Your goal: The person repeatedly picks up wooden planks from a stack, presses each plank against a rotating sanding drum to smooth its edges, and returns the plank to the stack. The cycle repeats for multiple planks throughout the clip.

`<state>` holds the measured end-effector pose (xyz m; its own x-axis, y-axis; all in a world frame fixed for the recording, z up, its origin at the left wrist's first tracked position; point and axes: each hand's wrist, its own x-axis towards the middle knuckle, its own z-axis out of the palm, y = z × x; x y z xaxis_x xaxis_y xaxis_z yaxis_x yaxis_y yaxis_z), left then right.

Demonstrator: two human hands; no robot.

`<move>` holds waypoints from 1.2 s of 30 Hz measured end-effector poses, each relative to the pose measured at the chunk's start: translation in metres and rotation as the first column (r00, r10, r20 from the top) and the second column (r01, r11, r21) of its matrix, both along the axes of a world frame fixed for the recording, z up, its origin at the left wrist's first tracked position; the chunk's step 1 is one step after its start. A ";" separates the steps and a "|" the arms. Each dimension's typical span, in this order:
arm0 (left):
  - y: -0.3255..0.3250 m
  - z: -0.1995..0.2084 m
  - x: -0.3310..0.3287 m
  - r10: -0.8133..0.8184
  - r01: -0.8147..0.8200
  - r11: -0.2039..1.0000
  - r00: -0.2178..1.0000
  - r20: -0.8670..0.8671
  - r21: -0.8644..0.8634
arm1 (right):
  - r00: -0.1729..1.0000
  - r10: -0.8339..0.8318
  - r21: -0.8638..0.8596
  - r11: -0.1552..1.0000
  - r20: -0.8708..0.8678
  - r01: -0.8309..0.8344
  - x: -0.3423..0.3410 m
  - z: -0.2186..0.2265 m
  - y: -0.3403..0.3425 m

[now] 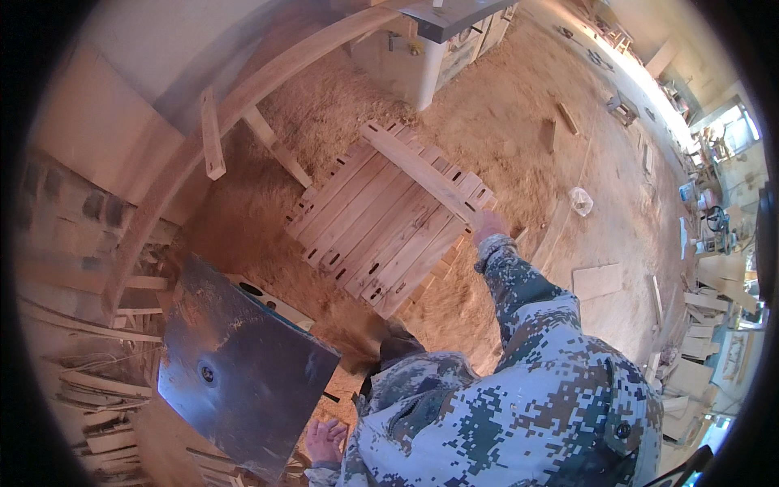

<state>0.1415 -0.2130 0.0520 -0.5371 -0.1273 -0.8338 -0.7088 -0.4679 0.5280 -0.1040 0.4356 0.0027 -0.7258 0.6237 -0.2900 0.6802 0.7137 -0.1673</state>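
My right arm stretches out over a stack of wooden slats (373,219) with dark slots cut near their ends. My right hand (488,226) closes around the near right end of one wooden slat (422,170), which lies crosswise on top of the others. Low in the view, my left hand (324,441) hangs beside the edge of a dark metal machine table (243,365), its fingers loosely apart and nothing seen in them. Some light wood shows close to that hand; whether they touch, I cannot tell.
Sawdust covers the floor (503,114). A long curved timber (174,178) runs along the left, with stacked offcuts (105,406) below. Another machine (454,49) stands at the far side. A flat board (596,281) and a clear plastic bag (580,201) lie on the right.
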 end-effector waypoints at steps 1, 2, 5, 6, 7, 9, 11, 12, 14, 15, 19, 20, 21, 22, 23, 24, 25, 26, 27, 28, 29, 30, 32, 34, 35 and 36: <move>-0.001 -0.003 0.003 0.001 -0.001 1.000 1.000 0.005 -0.010 | 1.000 -0.008 -0.001 1.000 -0.007 0.008 0.003 0.001 0.006; -0.001 -0.008 0.007 -0.004 0.004 1.000 1.000 0.007 -0.001 | 1.000 -0.016 0.000 1.000 -0.019 0.016 0.008 -0.001 0.009; -0.007 -0.027 0.027 -0.003 0.005 0.998 1.000 0.021 -0.066 | 0.982 -0.130 0.152 0.977 -0.138 0.151 0.027 -0.026 -0.006; -0.010 -0.035 0.036 0.005 0.001 0.993 0.999 0.046 -0.120 | 0.965 -0.154 0.231 0.951 -0.214 0.203 0.039 -0.042 -0.017; -0.012 -0.045 0.047 0.008 0.003 0.981 0.998 0.056 -0.192 | 0.961 -0.193 0.211 0.949 -0.197 0.234 0.051 -0.058 -0.029; -0.015 -0.068 0.068 -0.066 0.069 0.984 0.998 0.024 -0.163 | 0.979 -0.202 0.253 0.947 -0.006 0.197 0.075 -0.095 -0.046; -0.026 -0.080 0.093 -0.405 0.361 0.863 0.912 -0.058 -0.353 | 0.895 -0.013 0.253 0.961 0.446 -0.112 0.099 -0.120 -0.078; -0.029 -0.084 0.104 -0.530 0.425 0.790 0.835 -0.145 -0.443 | 0.385 0.535 -0.142 0.702 0.752 -0.697 0.114 -0.127 -0.087; -0.032 -0.092 0.123 -0.617 0.548 0.670 0.786 0.034 -0.501 | 0.137 0.765 -0.403 0.472 0.630 -0.784 0.135 -0.136 -0.112; -0.028 -0.095 0.132 -0.794 0.649 0.379 0.594 0.129 -0.660 | 0.266 0.818 -0.518 0.539 0.510 -0.665 0.138 -0.137 -0.116; 0.040 -0.116 0.160 -0.830 0.785 -0.132 0.247 0.501 -0.605 | 0.131 0.955 -0.681 0.282 0.266 -0.676 0.133 -0.131 -0.127; 0.063 -0.123 0.158 -0.790 0.825 0.150 0.431 0.436 -0.544 | 0.094 0.968 -0.700 0.233 0.231 -0.675 0.128 -0.128 -0.125; 0.086 -0.129 0.160 -0.725 0.756 0.268 0.566 0.391 -0.597 | 0.058 0.976 -0.711 0.195 0.212 -0.676 0.121 -0.127 -0.127; 0.108 -0.134 0.158 -0.673 0.682 0.285 0.643 0.366 -0.674 | 0.024 0.978 -0.710 0.168 0.208 -0.684 0.117 -0.122 -0.125; 0.133 -0.138 0.157 -0.457 0.511 0.477 0.839 0.295 -0.715 | 0.001 0.978 -0.704 0.149 0.206 -0.694 0.111 -0.119 -0.124; 0.136 -0.141 0.160 -0.293 0.307 0.505 0.940 0.174 -0.807 | -0.025 0.977 -0.690 0.131 0.211 -0.712 0.107 -0.114 -0.128; 0.143 -0.148 0.158 -0.157 0.222 0.539 0.974 0.162 -0.812 | -0.043 0.973 -0.669 0.123 0.226 -0.733 0.101 -0.108 -0.127; 0.139 -0.154 0.168 -0.072 0.120 0.598 0.993 0.096 -0.792 | -0.062 0.968 -0.647 0.112 0.241 -0.754 0.097 -0.101 -0.128; 0.133 -0.166 0.179 0.060 -0.052 0.605 0.998 -0.020 -0.794 | -0.086 0.963 -0.625 0.098 0.257 -0.774 0.094 -0.097 -0.131; 0.131 -0.179 0.191 0.169 -0.217 0.589 0.975 -0.144 -0.778 | -0.107 0.956 -0.609 0.087 0.274 -0.788 0.089 -0.094 -0.131; 0.126 -0.195 0.205 0.321 -0.274 0.611 0.943 -0.084 -0.743 | -0.133 0.950 -0.599 0.066 0.282 -0.798 0.082 -0.093 -0.135; 0.102 -0.216 0.233 0.420 -0.318 0.494 0.902 -0.098 -0.810 | -0.161 0.946 -0.596 0.041 0.282 -0.802 0.079 -0.097 -0.142; 0.085 -0.259 0.292 0.583 -0.386 0.391 0.806 -0.099 -0.836 | -0.224 0.928 -0.578 -0.010 0.299 -0.816 0.065 -0.102 -0.149; 0.069 -0.298 0.361 0.873 -0.731 0.264 0.459 -0.167 -0.629 | -0.266 0.917 -0.563 -0.057 0.296 -0.825 0.050 -0.110 -0.153; 0.067 -0.314 0.392 0.848 -0.360 0.153 0.526 -0.065 -0.920 | -0.285 0.911 -0.555 -0.078 0.298 -0.829 0.045 -0.111 -0.154; 0.060 -0.325 0.425 0.876 -0.280 0.155 0.482 0.001 -0.947 | -0.299 0.907 -0.551 -0.093 0.298 -0.829 0.043 -0.112 -0.155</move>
<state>0.5661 -0.1533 -0.2733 0.4692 -0.8708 -0.1469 -0.6486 -0.4527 0.6118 -0.0615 0.2807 -0.1093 -0.1636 -0.5965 -0.7858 -0.7164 0.6195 -0.3211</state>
